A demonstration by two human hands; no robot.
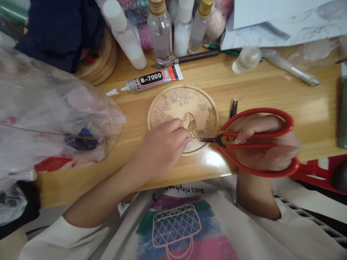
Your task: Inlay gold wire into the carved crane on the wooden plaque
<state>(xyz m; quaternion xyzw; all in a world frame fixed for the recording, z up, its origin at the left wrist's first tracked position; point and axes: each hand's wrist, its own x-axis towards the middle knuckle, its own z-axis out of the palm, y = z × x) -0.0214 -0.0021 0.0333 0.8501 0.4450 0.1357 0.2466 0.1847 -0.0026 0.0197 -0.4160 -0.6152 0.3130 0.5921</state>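
Note:
My left hand [166, 144] rests over a round wooden plaque [187, 90], its fingers pinched together. A thin gold wire [130, 139] runs into that hand from the left; the fingertips' grip on it is partly hidden. The plaque has a drawn bird-and-feather pattern, and part of it is outlined with gold wire, curving beside the fingertips. In my right hand [265, 141] are red-handled scissors [271, 112], with fingers through the loops. Their dark tips point left at the plaque's right edge, close to my left fingertips. The blades look nearly closed together.
Behind the plaque lie a B-7000 glue tube [151, 79] and its white cap [112, 92]. Black tweezers [234, 107] are right of the plaque. Several bottles [159, 36], a dark-handled tool [199, 56] and paper sheets [260, 32] line the back. A plastic bag [54, 108] covers the left side.

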